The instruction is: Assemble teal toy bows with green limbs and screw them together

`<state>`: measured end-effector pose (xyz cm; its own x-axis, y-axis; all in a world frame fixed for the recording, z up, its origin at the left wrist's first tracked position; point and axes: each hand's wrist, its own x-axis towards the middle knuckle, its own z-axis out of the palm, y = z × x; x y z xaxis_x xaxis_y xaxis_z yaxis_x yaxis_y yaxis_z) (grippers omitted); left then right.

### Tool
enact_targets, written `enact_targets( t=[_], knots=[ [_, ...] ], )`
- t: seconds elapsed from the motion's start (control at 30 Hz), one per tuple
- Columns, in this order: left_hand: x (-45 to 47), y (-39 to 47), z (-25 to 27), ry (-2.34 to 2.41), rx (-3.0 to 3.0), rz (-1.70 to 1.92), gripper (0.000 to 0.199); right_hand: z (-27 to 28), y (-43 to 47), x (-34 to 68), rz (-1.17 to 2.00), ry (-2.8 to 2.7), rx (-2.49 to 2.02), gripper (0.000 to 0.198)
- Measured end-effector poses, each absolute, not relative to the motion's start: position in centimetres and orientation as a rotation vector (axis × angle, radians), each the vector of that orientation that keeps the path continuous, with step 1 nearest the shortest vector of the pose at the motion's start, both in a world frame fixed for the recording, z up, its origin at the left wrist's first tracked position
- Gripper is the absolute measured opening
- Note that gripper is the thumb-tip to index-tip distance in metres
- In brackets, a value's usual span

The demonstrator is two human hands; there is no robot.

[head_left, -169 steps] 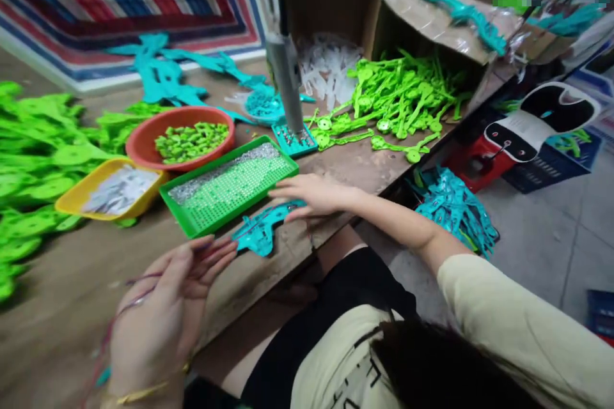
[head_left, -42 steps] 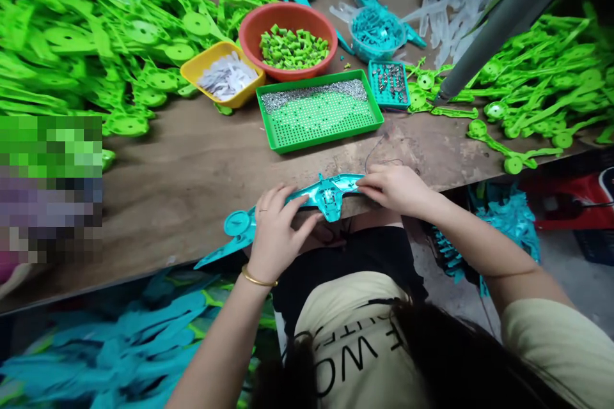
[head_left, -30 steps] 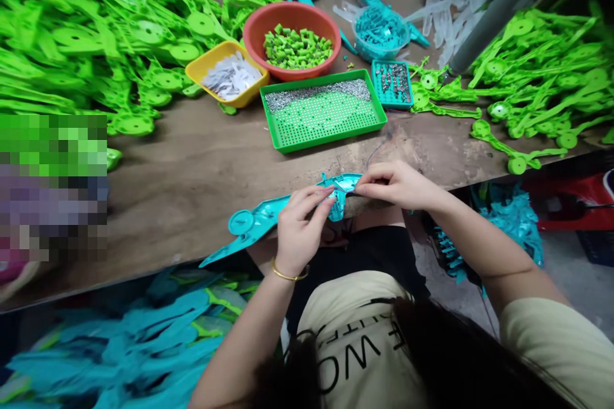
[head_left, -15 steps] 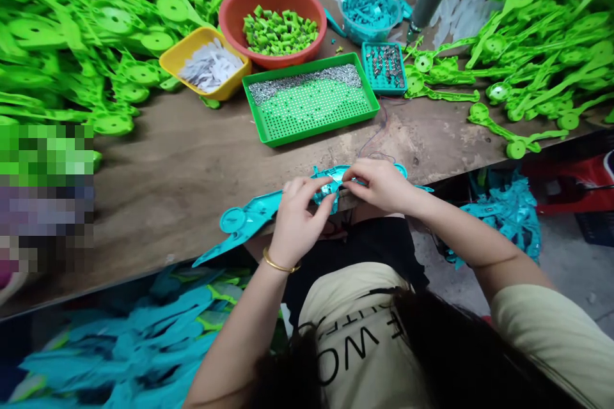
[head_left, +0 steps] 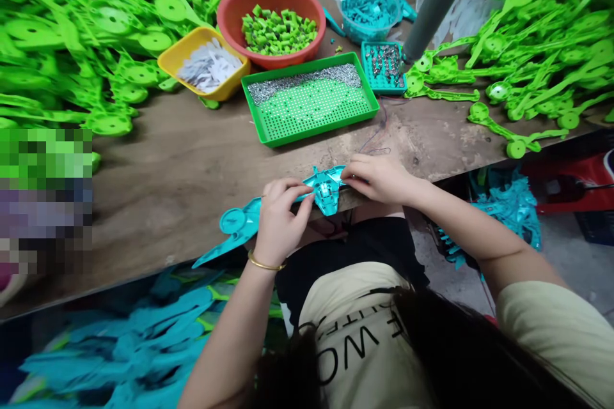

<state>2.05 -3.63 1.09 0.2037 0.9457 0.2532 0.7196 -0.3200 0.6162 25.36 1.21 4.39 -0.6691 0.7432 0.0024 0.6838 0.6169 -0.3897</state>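
Note:
A long turquoise plastic shell [head_left: 329,197] lies along the front table edge, its middle piece hanging slightly over. Its round disc and pointed tip stick out to the left. My left hand [head_left: 284,216] pinches the shell just left of the middle, thumb and fingertips at its edge. On the other side, the bent fingers of my right hand [head_left: 378,177] close at the shell's right arm; whatever lies between those fingertips is too small to make out. Thin dark wires [head_left: 378,140] run on the table behind my right hand. The shell's right end is hidden by that hand.
Behind the shell stand a green perforated tray [head_left: 261,126] of small metal pieces, a turquoise tray [head_left: 403,86], a yellow bin [head_left: 235,86] and a red bowl [head_left: 228,29]. Lime-green parts [head_left: 522,77] pile up on both sides. A grey pole [head_left: 434,6] slants at upper right.
My left hand has drawn back to the left, uncovering the shell's middle piece. My right hand has moved slightly. The grey pole's lower end has come down near the turquoise tray.

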Motion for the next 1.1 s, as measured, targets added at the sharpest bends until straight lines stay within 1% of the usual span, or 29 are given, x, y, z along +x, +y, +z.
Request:
enact_targets(
  t=[0.07, 0.17, 0.23, 0.43, 0.57, 0.67, 0.87, 0.93, 1.0, 1.1],
  knots=[
    [2.2, -3.6, 1.0, 1.545, 2.138, 0.820, 0.018, 3.9, 1.5, 24.8, 0.507, -2.659, -1.289, 0.025],
    [2.3, -3.7, 0.8, 1.523, 2.184, 0.766, 0.020, 3.5, 1.5, 24.1, 0.350, -2.683, -1.485, 0.031],
    [2.3, -3.7, 0.7, 1.532, 2.193, 0.734, 0.022, 3.4, 1.3, 23.6, 0.278, -2.732, -1.538, 0.033],
    [2.3, -3.7, 0.4, 1.569, 2.179, 0.695, 0.022, 3.8, 0.1, 21.8, 0.271, -2.771, -1.646, 0.034],
    [2.3, -3.8, 0.3, 1.573, 2.183, 0.657, 0.024, 4.2, -0.5, 21.0, 0.462, -2.708, -1.604, 0.030],
    [2.3, -3.8, 0.3, 1.577, 2.182, 0.653, 0.025, 4.2, -0.6, 21.4, 0.640, -2.514, -1.589, 0.025],
    [2.3, -3.8, 0.3, 1.587, 2.180, 0.638, 0.026, 3.2, -0.3, 23.3, 1.067, -2.128, -1.341, 0.010],
    [2.3, -3.8, 0.2, 1.594, 2.170, 0.640, 0.026, 3.0, -0.3, 23.6, 1.118, -2.127, -1.333, 0.008],
    [2.3, -3.9, 0.2, 1.604, 2.160, 0.644, 0.025, 2.9, -0.3, 23.7, 0.972, -2.240, -1.355, 0.009],
    [2.4, -4.0, 0.2, 1.612, 2.161, 0.649, 0.024, 2.8, -0.4, 23.6, 0.621, -2.452, -1.366, 0.014]
  ],
)
